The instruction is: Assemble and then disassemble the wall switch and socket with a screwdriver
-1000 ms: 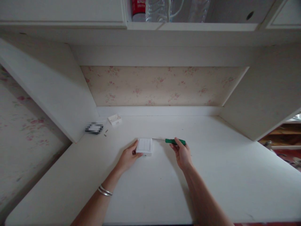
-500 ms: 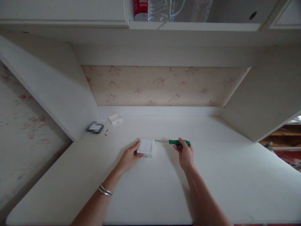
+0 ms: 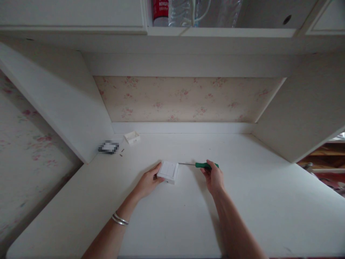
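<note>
A white wall switch [image 3: 168, 171] lies on the white desk [image 3: 172, 216], slightly tilted. My left hand [image 3: 148, 181] grips its left edge with thumb and fingers. My right hand [image 3: 215, 177] is closed round the green handle of a screwdriver [image 3: 202, 165]. The thin metal shaft points left and its tip reaches the switch's right edge. A silver bangle sits on my left wrist.
A small white plastic box [image 3: 132, 137] lies at the back left of the desk. Beside it are a dark blurred item [image 3: 108, 147] and two tiny screws [image 3: 121, 152]. Side panels close in the alcove. Bottles [image 3: 188, 12] stand on the shelf above.
My right hand and the screwdriver have shifted a little to the right. The switch has turned slightly and moved right under my left hand.
</note>
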{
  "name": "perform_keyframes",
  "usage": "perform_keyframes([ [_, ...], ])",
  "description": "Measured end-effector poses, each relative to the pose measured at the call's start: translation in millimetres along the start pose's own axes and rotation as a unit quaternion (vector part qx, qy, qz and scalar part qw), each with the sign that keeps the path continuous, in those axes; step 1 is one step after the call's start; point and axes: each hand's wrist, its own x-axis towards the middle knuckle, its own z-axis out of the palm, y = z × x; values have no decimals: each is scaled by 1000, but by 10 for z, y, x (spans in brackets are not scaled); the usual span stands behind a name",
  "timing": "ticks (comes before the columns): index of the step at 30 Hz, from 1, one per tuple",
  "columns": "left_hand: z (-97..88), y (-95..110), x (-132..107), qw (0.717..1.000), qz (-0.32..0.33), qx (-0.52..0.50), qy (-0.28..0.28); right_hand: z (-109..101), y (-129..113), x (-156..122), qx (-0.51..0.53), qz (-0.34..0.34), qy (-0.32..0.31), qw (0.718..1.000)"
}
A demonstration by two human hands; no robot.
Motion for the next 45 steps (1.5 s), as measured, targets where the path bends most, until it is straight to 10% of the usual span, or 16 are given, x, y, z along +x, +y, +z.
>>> perform_keyframes([
  [45, 88, 44, -62, 991, 67, 101, 55, 19, -62, -42, -23, -37, 38, 998],
])
